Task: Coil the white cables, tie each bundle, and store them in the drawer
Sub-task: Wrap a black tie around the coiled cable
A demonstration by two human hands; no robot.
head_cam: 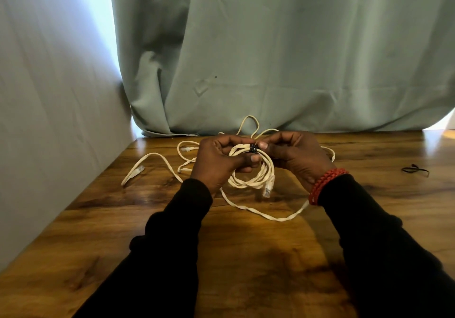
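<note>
Holding a small coil point(253, 170) of white cable above the table point(246, 256), the person works with both hands close together near the far edge. In the head view, the left hand point(219, 160) curls its fingers round the left side of the coil, thumb pressed across the strands, which seems meant to keep the loops from springing apart. The right hand point(293, 155) pinches a dark tie point(253, 148) wrapped round the top of the coil, thumb and fingertips closed on it; this looks like the tying step, with the tie being drawn snug. A plug point(268, 187) hangs from the coil's lower right, left free so the bundle stays compact.

One strand trails from the coil down onto the table and loops back toward the right wrist, which wears a red bracelet point(325, 184). More loose cable point(157, 165) lies beyond and to the left of the hands, uncoiled, its ends on the wood. Another tie point(415, 170) waits well apart on the right, likely for the next bundle. A curtain point(270, 47) hangs behind the table. No drawer is in sight, so storing is judged still to come.
</note>
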